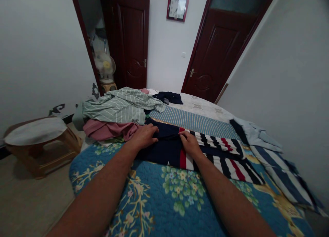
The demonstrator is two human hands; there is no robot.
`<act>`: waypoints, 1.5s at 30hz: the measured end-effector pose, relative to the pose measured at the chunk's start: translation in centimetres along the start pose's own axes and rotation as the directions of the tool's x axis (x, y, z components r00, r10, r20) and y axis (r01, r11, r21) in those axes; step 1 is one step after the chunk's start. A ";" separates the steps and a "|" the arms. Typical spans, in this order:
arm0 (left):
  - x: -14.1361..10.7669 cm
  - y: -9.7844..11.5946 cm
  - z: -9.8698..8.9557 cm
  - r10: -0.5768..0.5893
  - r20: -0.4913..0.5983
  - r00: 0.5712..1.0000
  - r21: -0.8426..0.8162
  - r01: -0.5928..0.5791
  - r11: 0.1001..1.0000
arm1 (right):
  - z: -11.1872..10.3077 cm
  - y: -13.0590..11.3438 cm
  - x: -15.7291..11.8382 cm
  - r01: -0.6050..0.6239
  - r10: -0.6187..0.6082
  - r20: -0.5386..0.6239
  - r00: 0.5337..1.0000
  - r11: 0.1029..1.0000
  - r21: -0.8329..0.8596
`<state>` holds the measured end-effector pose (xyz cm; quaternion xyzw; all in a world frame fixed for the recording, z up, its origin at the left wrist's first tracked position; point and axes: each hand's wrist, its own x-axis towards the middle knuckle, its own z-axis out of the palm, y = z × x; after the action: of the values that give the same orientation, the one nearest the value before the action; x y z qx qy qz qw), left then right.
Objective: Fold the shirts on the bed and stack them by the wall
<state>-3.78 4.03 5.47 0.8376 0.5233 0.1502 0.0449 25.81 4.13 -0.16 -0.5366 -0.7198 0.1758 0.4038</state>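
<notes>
A pair of navy trousers (pixel 167 151) with legs striped in white, black and red lies on the bed, the striped legs pointing right. My left hand (pixel 145 137) rests on the navy upper part, its thumb apart from the bent fingers. Close to the red band, my right hand (pixel 189 143) has thumb and fingers together on the cloth, pinching a fold. A low ridge of navy fabric runs between the two hands. Beside my left hand are a rumpled pink garment (pixel 110 130) and a green striped shirt (pixel 115 106).
A blue floral quilt (pixel 154 196) covers the near bed. Behind the trousers lies a blue striped mat (pixel 190 118). Folded clothes (pixel 277 161) lie at the right edge, and a dark garment (pixel 172 97) at the far end. A stool (pixel 38 134) stands left; a fan (pixel 105 65) is beyond the doorway.
</notes>
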 end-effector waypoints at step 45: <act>0.2 -0.7 1.0 -0.301 0.190 0.934 -0.412 0.354 0.840 | -0.8 -3.2 -1.2 0.417 -0.323 0.265 0.908 0.739 -0.529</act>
<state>-4.01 4.60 4.38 0.7108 0.6079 0.2048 0.2884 24.59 1.73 2.05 -0.4631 -0.8602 -0.0920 0.1927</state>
